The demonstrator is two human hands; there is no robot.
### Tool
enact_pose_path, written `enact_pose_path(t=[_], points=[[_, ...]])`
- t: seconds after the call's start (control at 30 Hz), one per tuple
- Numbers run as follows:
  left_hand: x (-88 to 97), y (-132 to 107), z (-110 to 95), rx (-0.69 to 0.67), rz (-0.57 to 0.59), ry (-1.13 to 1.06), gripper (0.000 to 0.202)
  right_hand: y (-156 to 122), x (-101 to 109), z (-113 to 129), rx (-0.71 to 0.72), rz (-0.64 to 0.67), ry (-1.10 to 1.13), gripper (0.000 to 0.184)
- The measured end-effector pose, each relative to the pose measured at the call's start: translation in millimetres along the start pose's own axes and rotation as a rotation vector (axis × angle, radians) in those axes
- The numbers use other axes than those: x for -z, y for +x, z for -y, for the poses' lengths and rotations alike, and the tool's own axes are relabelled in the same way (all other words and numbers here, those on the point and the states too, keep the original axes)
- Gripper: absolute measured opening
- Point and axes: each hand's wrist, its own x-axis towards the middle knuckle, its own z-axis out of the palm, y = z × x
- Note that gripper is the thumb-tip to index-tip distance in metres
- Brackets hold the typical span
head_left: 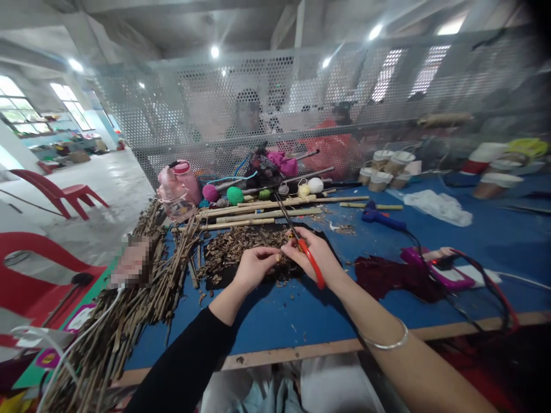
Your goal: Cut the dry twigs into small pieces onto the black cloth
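In the head view, my right hand (316, 252) holds red-handled scissors (313, 265), their long dark blades pointing away from me. Its fingertips meet those of my left hand (255, 268), which comes out of a black sleeve. The left fingers are pinched together; a small pale-brown bit shows at their tips, too small to name. Both hands are over a heap of dry brown plant scraps (232, 246) on a black cloth (224, 280). Left of the heap lies a thick pile of dry brown stalks (142, 304).
On the blue table (267, 327) are bamboo sticks (258, 210), yarn balls (235, 195), a pink jug (183, 180), a blue glue gun (381, 218), dark red cloth (387, 278) and paper cups (390, 163). A perforated metal screen (193, 109) stands behind; people sit beyond it.
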Motion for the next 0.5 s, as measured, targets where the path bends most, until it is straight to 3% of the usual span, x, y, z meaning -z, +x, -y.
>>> enact_pose_path(t=[0.37, 0.5], points=[[2.0, 5, 0, -0.026, -0.096, -0.150, 0.036, 26, -16, -4, -0.006, 0.124, 0.276, 0.028], [8.8, -1, -12, -0.025, -0.219, -0.201, 0.041, 37, -13, -1, 0.035, 0.062, 0.264, 0.030]])
